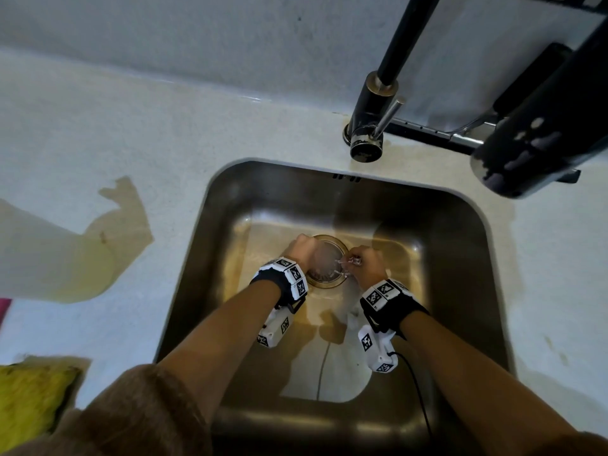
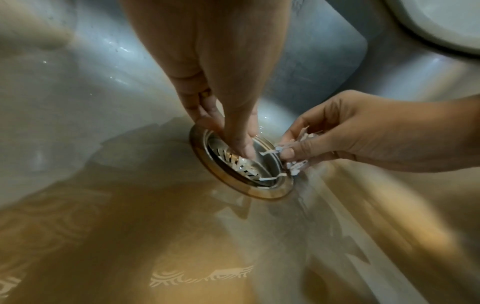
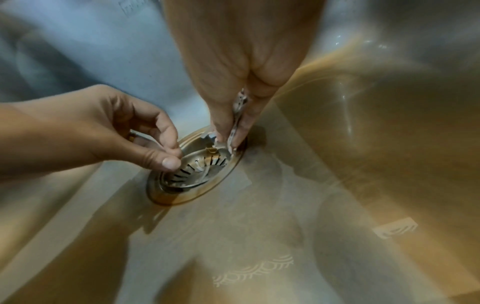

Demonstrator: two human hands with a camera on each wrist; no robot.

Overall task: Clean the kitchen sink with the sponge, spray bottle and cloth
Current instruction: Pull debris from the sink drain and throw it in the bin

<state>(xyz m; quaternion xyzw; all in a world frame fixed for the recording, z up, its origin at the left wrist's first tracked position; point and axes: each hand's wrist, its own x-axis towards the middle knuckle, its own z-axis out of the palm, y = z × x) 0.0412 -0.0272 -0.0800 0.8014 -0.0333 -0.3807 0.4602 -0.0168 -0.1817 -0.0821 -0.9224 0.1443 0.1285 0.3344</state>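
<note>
Writing and brands: we read none. The only printed marks are black-and-white square code tags on the wrist units [image 1: 383,292], not legible as text.

Worktop [image 1: 98,133]: pale, speckled, with a large yellowish wet stain left of the basin.

Sink [image 1: 204,258]: stainless steel, rounded corners, overflow slots in the far wall, set into the worktop. Its floor reflects warm light and window patterns.

Tap [image 1: 378,103]: black, paint chipped at the base, with a steel lever, standing behind the basin; its dark spout crosses the upper right of the head view and hides part of the worktop there.

Cloth [image 1: 29,396]: yellow-green, on the worktop at the near left corner, well apart from the hands. We cannot find a sponge or a spray bottle in any view.

Drain strainer [image 2: 241,164]: slotted metal basket in a brass-toned ring at the centre of the basin floor, with white scraps [image 2: 270,179] lying in it.

Left hand [image 2: 221,86]: fingers curled down into the strainer, tips pressed together on a scrap at the slots; a ring shows on one finger.

Right hand [image 3: 233,67]: at the ring's edge, thumb and fingers clamped round a bunch of white scraps.

Both forearms reach down into the basin and cover its near wall.
</note>
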